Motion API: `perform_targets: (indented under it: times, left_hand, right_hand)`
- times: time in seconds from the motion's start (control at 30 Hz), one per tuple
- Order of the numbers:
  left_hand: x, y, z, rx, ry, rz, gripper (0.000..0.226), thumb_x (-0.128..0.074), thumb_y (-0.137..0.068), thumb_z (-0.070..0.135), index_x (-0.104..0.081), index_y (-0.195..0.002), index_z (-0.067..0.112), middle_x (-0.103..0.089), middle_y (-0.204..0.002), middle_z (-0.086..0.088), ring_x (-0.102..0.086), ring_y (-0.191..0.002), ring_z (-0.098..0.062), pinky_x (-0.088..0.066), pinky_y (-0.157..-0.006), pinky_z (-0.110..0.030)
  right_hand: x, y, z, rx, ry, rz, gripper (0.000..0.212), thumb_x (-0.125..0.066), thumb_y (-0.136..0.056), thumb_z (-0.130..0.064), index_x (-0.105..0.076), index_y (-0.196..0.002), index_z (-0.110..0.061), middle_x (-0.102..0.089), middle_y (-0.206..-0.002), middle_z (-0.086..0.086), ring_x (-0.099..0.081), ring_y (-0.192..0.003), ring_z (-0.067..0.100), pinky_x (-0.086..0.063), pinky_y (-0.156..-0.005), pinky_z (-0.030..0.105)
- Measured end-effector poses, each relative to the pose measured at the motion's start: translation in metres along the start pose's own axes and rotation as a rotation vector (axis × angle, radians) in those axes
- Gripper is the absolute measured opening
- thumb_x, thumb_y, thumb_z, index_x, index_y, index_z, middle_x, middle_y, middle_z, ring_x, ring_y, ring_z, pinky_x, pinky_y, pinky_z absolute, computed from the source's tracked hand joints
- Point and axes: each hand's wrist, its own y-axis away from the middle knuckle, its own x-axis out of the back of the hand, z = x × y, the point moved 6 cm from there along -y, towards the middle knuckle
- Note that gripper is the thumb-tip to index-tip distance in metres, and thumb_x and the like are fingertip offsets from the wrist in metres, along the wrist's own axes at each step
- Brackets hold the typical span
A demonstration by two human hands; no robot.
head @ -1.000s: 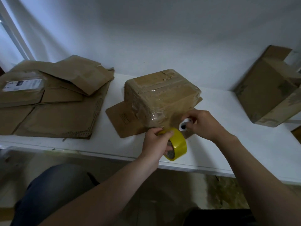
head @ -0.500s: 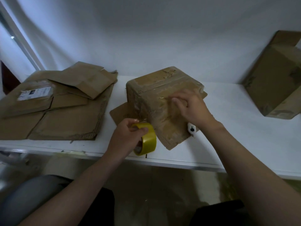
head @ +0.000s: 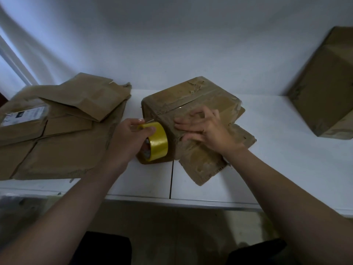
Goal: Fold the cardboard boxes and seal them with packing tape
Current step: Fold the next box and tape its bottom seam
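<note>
— Two hands were over the worktop (head: 277,150); what did each one hold?

— The left hand (head: 129,138) gripped the yellow tape roll (head: 157,140), with fingers and thumb curled round its rim. The roll stood on edge, close against the near left corner of the box (head: 191,104).

— And the right hand?

— The right hand (head: 206,129) held nothing. Its fingers were spread out and pressed on the near face of the box, just beside the roll.

— Where did the box sit?

— Near the middle of the worktop, turned cornerwise to the front edge. Shiny clear tape ran along its top seam. A loose flap (head: 206,165) lay flat on the worktop beneath it, reaching toward the front edge.

— Was tape running from the roll to the box?

— I could not tell; only a thin glint showed by the left fingertips.

— What else lay about?

— Flattened cardboard (head: 63,146) was stacked at the left, and one piece bore a white label (head: 23,115). A second box (head: 324,88) stood at the far right by the wall, well apart from the first.
</note>
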Motion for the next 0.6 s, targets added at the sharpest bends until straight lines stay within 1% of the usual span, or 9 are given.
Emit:
perform_targets:
  times: [0.1,0.2,0.27,0.3,0.33,0.37,0.43,0.5,0.6]
  left_hand:
    - [0.007,-0.005,-0.003,0.005,-0.014,0.024,0.041,-0.081,-0.081,0.036,-0.066,-0.119,0.029,-0.062,-0.119,-0.002,-0.066,-0.103,-0.024,-0.060,-0.088,-0.045]
    - [0.009,-0.006,-0.004,0.013,-0.009,0.030,0.041,-0.084,-0.076,0.040,-0.067,-0.113,0.033,-0.063,-0.121,-0.003,-0.067,-0.104,-0.028,-0.060,-0.088,-0.049]
    - [0.008,-0.006,-0.005,0.013,-0.005,0.020,0.037,-0.083,-0.078,0.037,-0.066,-0.111,0.034,-0.064,-0.121,-0.004,-0.068,-0.103,-0.028,-0.060,-0.088,-0.048]
    - [0.007,-0.006,-0.006,0.013,-0.007,0.017,0.035,-0.083,-0.079,0.036,-0.066,-0.110,0.034,-0.064,-0.121,-0.005,-0.068,-0.102,-0.028,-0.060,-0.087,-0.048]
    - [0.007,-0.006,-0.007,0.012,-0.008,0.017,0.034,-0.082,-0.080,0.035,-0.066,-0.109,0.034,-0.064,-0.120,-0.005,-0.069,-0.102,-0.029,-0.060,-0.087,-0.047]
    - [0.008,-0.005,-0.006,0.015,-0.006,0.017,0.033,-0.083,-0.079,0.035,-0.065,-0.108,0.034,-0.065,-0.120,-0.005,-0.069,-0.101,-0.029,-0.061,-0.086,-0.045]
    - [0.008,-0.004,-0.006,0.014,0.000,0.017,0.037,-0.085,-0.074,0.039,-0.066,-0.106,0.034,-0.066,-0.118,-0.005,-0.070,-0.099,-0.029,-0.061,-0.085,-0.045]
    - [0.007,-0.002,-0.004,0.008,0.001,0.026,0.043,-0.085,-0.071,0.041,-0.067,-0.109,0.034,-0.065,-0.115,0.000,-0.069,-0.102,-0.027,-0.060,-0.088,-0.047]
    - [0.008,-0.002,-0.006,0.000,0.010,0.029,0.040,-0.083,-0.080,0.032,-0.066,-0.115,0.030,-0.061,-0.116,0.002,-0.066,-0.107,-0.026,-0.059,-0.090,-0.049]
  right_hand:
    - [-0.002,0.002,0.002,0.041,0.028,-0.029,0.059,-0.069,-0.080,-0.059,-0.062,-0.136,-0.041,-0.054,-0.143,-0.026,-0.043,-0.130,0.019,-0.028,-0.098,0.036]
    - [-0.004,0.007,0.002,0.045,0.077,-0.107,0.069,-0.070,-0.079,-0.061,-0.054,-0.143,-0.042,-0.046,-0.151,-0.026,-0.041,-0.133,0.020,-0.031,-0.101,0.044]
    - [-0.004,0.008,0.001,0.017,0.118,-0.178,0.076,-0.063,-0.079,-0.071,-0.048,-0.147,-0.042,-0.039,-0.155,-0.027,-0.036,-0.137,0.019,-0.028,-0.104,0.044]
    - [-0.003,0.007,-0.002,-0.015,0.127,-0.203,0.076,-0.055,-0.080,-0.077,-0.047,-0.148,-0.042,-0.038,-0.155,-0.027,-0.034,-0.138,0.017,-0.026,-0.106,0.043]
    - [-0.002,0.006,-0.006,-0.067,0.127,-0.204,0.074,-0.044,-0.084,-0.081,-0.048,-0.147,-0.043,-0.039,-0.154,-0.028,-0.033,-0.137,0.015,-0.025,-0.106,0.043]
    - [-0.001,0.005,-0.010,-0.131,0.124,-0.184,0.069,-0.033,-0.089,-0.080,-0.050,-0.145,-0.043,-0.043,-0.152,-0.028,-0.034,-0.135,0.013,-0.025,-0.105,0.043]
    - [-0.004,0.003,-0.023,-0.252,0.192,-0.112,0.065,-0.015,-0.097,-0.074,-0.050,-0.144,-0.046,-0.049,-0.147,-0.026,-0.037,-0.130,0.011,-0.024,-0.102,0.043]
    - [-0.013,0.003,-0.036,-0.308,0.346,-0.060,0.059,-0.012,-0.101,-0.068,-0.047,-0.145,-0.049,-0.050,-0.145,-0.023,-0.039,-0.128,0.013,-0.024,-0.103,0.043]
    - [-0.023,0.004,-0.036,-0.332,0.457,-0.024,0.051,-0.021,-0.104,-0.065,-0.047,-0.145,-0.049,-0.052,-0.141,-0.018,-0.043,-0.127,0.016,-0.027,-0.105,0.045]
